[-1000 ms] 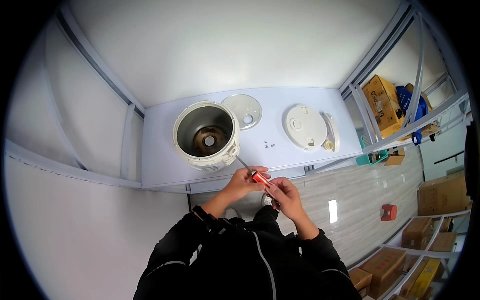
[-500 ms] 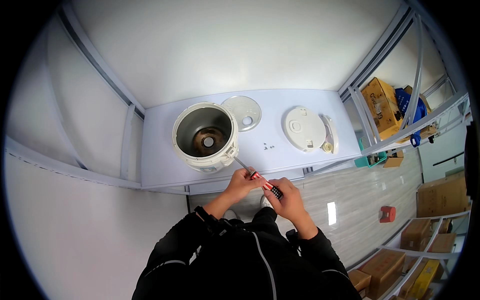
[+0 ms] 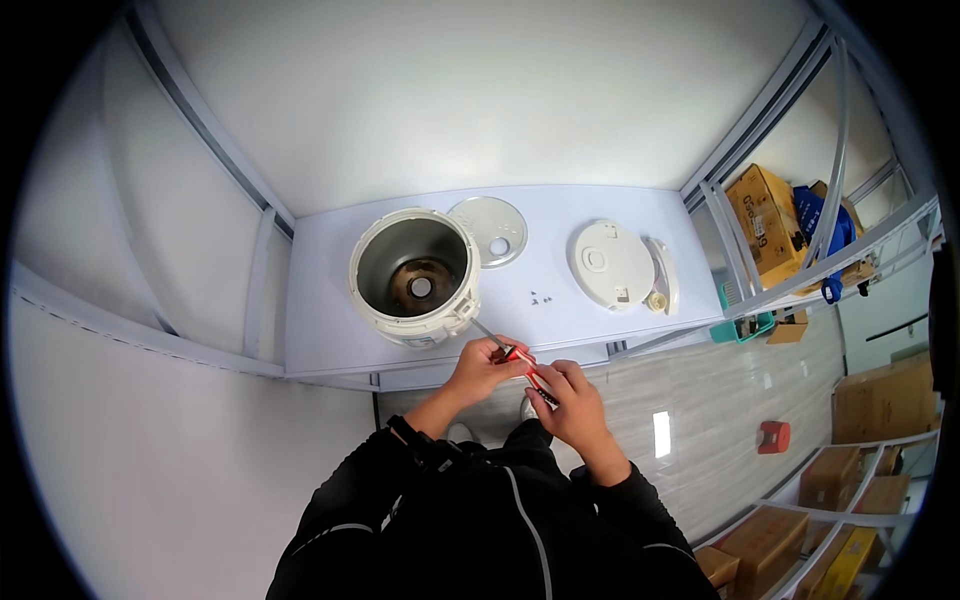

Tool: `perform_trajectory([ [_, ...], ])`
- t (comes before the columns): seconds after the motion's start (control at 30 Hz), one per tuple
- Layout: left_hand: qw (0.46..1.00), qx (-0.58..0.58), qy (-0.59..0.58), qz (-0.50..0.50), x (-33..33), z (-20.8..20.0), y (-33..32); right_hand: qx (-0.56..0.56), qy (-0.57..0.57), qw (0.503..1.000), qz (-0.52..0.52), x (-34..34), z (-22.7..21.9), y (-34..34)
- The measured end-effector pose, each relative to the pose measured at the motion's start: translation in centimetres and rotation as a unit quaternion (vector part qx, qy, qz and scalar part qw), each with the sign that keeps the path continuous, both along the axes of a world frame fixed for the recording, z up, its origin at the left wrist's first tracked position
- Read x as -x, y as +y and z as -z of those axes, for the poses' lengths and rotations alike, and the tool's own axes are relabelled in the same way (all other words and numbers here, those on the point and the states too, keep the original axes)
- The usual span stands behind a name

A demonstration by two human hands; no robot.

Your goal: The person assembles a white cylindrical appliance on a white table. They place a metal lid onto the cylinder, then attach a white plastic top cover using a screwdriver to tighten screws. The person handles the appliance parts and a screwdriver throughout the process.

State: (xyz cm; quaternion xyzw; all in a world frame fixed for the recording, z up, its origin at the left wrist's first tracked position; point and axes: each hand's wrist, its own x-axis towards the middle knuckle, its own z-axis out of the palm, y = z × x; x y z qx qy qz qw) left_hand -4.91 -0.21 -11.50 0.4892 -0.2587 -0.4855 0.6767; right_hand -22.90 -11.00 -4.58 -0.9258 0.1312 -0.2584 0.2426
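Note:
A screwdriver (image 3: 521, 357) with a red, white and black handle lies slantwise between my hands. Its metal shank points up and left, with the tip at the lower right side of a white rice cooker body (image 3: 402, 327). My left hand (image 3: 484, 371) is closed around the front of the handle. Toward the rear end, my right hand (image 3: 572, 402) grips the handle with bent fingers, covering part of it. The cooker stands open-topped on the table, its grey inside stained brown at the bottom around a round light centre. Whether the tip sits in a screw is too small to tell.
Behind the cooker lies a round metal plate (image 3: 510, 215) with a hole. A round white lid (image 3: 610, 262) and a curved white strip (image 3: 664, 276) lie at the table's right. Several small screws (image 3: 541, 299) sit mid-table (image 3: 440, 372). Frame posts, a red stool (image 3: 774, 437) and boxes (image 3: 768, 538) stand around.
My right hand has shifted its fingers on the screwdriver handle, with the back of the hand turned further over it. My left hand stays in nearly the same place. The view has tilted slightly.

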Motion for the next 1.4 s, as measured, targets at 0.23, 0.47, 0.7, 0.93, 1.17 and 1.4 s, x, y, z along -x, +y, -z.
perform_trajectory([
  [0.23,1.000,-0.003,-0.027,0.005,-0.3,1.3,-0.2,-0.322,0.004,0.946,-0.036,0.0,1.0,-0.6],
  [0.47,0.999,0.029,0.023,0.015,-0.1,0.0,0.2,-0.553,-0.006,0.832,-0.045,-0.2,1.0,-1.0],
  [0.7,0.931,-0.227,-0.263,0.112,-1.7,-5.7,1.8,-0.446,0.006,0.893,-0.054,-0.3,0.4,-1.0],
  [0.93,0.657,0.078,-0.698,-0.275,-4.0,-10.3,3.6,-0.224,0.023,0.974,-0.028,-0.8,-0.8,-1.3],
  [1.17,0.670,-0.064,-0.699,-0.243,-6.6,-10.9,3.0,-0.199,-0.001,0.979,-0.038,-1.1,-1.2,-1.3],
  [1.4,0.688,-0.099,-0.684,-0.222,-6.7,-9.8,3.1,-0.480,0.040,0.876,-0.033,-0.9,-0.6,-1.1],
])
